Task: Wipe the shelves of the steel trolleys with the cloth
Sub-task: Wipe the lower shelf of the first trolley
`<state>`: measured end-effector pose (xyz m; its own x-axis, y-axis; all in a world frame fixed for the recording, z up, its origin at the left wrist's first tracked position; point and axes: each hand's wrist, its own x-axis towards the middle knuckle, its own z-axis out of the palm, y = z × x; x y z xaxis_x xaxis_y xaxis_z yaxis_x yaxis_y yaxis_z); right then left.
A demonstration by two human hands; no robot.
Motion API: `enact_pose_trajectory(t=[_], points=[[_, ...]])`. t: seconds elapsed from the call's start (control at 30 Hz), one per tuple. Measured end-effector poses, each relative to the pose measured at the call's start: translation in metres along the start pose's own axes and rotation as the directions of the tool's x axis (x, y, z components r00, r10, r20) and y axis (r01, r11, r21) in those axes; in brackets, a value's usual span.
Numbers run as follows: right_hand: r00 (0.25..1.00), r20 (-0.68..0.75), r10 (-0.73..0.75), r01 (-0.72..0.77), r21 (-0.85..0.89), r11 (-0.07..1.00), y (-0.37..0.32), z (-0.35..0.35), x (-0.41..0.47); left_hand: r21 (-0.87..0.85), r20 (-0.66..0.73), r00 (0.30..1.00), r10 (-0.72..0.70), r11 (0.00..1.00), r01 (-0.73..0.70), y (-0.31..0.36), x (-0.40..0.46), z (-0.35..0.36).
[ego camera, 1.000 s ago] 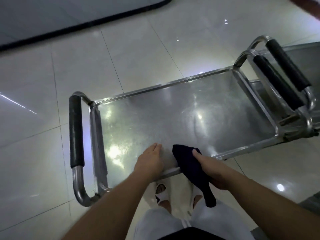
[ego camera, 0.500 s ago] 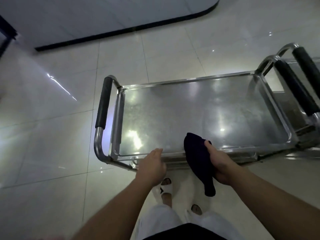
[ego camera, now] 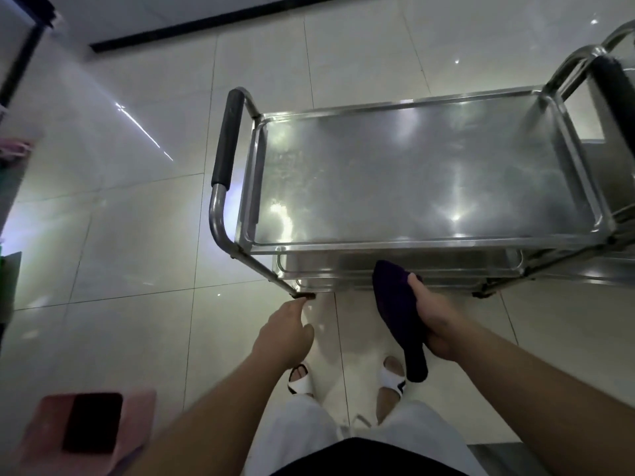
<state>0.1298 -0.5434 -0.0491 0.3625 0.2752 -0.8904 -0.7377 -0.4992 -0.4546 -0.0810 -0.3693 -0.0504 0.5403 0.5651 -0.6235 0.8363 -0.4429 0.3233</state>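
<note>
A steel trolley (ego camera: 412, 108) stands on the tiled floor in front of me, its top shelf bare and shiny, a black-padded handle (ego camera: 226, 139) at its left end. Lower shelves (ego camera: 330, 269) show under the near rim. My right hand (ego camera: 433, 321) grips a dark purple cloth (ego camera: 395, 304) just in front of the near edge, at the level of the lower shelves; the cloth's tail hangs down. My left hand (ego camera: 285, 334) hangs free of the trolley with loosely curled fingers, holding nothing.
A second steel trolley (ego camera: 611, 80) with a black handle butts against the right end. A pink object with a dark rectangle (ego camera: 89, 424) lies at bottom left. Dark furniture edges line the left side. My sandalled feet (ego camera: 347, 376) stand near the trolley.
My left hand has lifted off the top shelf's near rim and drawn back. My right hand with the cloth has dropped below the rim. I have stepped back, so the trolley sits farther away.
</note>
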Motion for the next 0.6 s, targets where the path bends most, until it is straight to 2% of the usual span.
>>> enact_pose_trajectory(t=[0.37,0.5,0.6], points=[[0.994,-0.107,0.013,0.000,0.117,0.993,0.045,0.115,0.001,-0.104,0.037,0.999,0.030,0.994,-0.026,-0.112,0.011,-0.006],[0.998,-0.056,0.032,-0.020,0.197,0.980,0.063,0.153,0.009,-0.113,0.031,0.999,0.018,0.993,-0.014,-0.146,0.022,-0.006],[0.999,-0.023,0.049,-0.045,0.157,0.987,0.072,0.168,0.021,-0.120,0.037,0.999,-0.011,0.993,0.016,-0.162,0.030,-0.001]])
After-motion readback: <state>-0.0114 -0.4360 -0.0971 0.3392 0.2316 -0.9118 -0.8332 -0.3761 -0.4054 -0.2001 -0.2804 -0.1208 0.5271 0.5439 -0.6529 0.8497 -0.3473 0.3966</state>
